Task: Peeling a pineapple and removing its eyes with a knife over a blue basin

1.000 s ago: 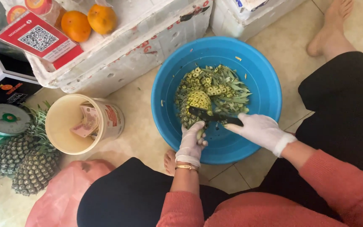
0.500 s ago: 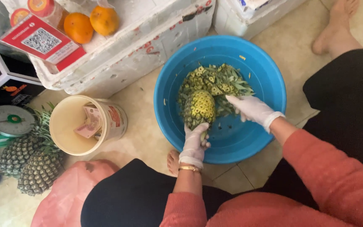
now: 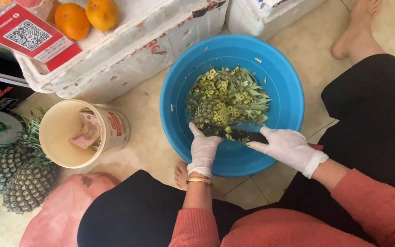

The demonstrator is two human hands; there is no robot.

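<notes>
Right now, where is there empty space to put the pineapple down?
Inside the blue basin, the bare rim side by the far wall and the near bottom below the left hand and right hand are free. The floor tiles between basin and cream bucket are bare. The basin's middle is crowded with peels.

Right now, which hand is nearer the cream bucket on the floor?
Left. The left hand holds the pineapple at the blue basin's near-left side, closest to the cream bucket. The right hand, gripping the knife, is farther right.
</notes>
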